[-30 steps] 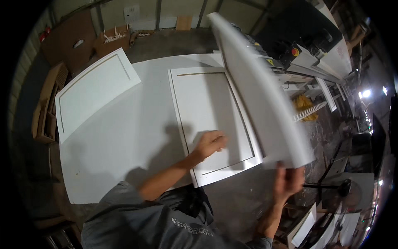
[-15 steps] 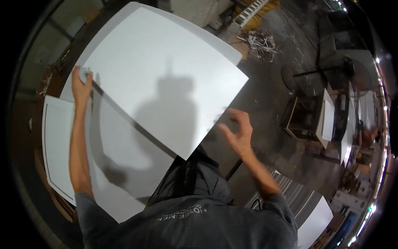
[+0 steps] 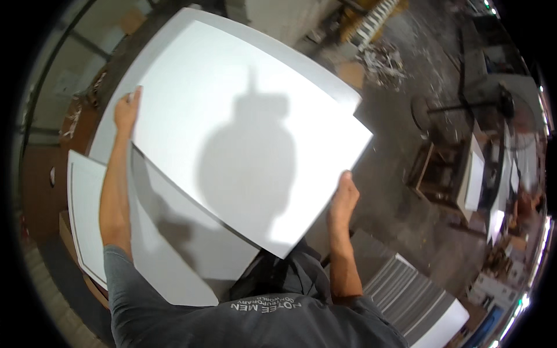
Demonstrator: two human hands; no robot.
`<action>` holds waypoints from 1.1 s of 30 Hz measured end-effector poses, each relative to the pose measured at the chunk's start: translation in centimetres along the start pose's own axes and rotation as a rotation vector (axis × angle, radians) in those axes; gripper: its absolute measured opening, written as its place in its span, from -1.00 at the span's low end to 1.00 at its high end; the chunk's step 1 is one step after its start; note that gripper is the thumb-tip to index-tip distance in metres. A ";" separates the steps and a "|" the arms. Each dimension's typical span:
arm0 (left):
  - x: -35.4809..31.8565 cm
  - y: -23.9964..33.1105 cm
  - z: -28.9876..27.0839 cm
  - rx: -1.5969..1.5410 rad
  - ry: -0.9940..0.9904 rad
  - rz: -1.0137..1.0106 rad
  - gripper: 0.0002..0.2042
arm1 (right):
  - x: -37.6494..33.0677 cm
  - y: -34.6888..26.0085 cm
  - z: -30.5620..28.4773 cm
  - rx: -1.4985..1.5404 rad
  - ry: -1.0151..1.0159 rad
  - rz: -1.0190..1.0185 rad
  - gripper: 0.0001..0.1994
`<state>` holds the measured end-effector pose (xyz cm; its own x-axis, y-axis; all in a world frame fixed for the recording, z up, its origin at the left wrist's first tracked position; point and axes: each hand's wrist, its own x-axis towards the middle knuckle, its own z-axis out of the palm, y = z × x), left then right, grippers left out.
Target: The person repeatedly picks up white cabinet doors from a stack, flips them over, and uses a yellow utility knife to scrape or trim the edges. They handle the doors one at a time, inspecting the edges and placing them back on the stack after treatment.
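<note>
A large flat white panel [image 3: 168, 98] is tilted in front of me, with my shadow falling across its face. My left hand [image 3: 126, 113] grips its left edge, thumb on the top face and the other fingers mostly hidden. On the opposite edge, near the right corner, my right hand [image 3: 344, 200] is closed on it, thumb up along the rim and fingers out of sight underneath. Below lies another white sheet [image 3: 174, 264], which shows past the panel at the far side and the lower left. A strip of shadow separates the two along the lower left edge.
A white framed panel [image 3: 87, 226] leans at the left. Several stacked panels [image 3: 400, 296] stand at the lower right. Farther right are a wooden stand [image 3: 426, 168] and a standing fan [image 3: 420, 112]. Scraps [image 3: 383, 64] litter the floor at the far side.
My right hand has come up from beside the panel and taken hold of its right edge. The left hand has tightened on the left edge, and the panel appears raised nearer to me.
</note>
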<state>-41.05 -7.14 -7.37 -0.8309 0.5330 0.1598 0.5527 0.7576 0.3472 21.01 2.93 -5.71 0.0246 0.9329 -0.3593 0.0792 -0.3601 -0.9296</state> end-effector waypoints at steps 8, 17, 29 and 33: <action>-20.6 2.2 -5.1 -0.083 -0.011 -0.119 -0.25 | 2.7 -1.4 -5.9 -0.278 0.009 -0.297 -0.53; -25.8 -0.4 -8.0 -0.281 -0.091 -0.190 -0.38 | -0.7 1.1 -8.3 -0.141 -0.034 -0.154 -0.45; -18.6 13.1 -19.0 -0.594 -0.558 -0.224 -0.27 | 0.7 6.5 -10.4 -0.256 -0.155 -0.148 -0.37; -19.3 7.7 -18.0 -0.704 -0.366 -0.014 -0.33 | 2.0 3.7 -11.2 -0.126 -0.045 -0.360 -0.37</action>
<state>-21.93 -18.33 8.84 -0.6961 0.7078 -0.1205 0.2701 0.4137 0.8694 32.48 3.50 -8.92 -0.0709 0.9973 -0.0177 0.1970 -0.0034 -0.9804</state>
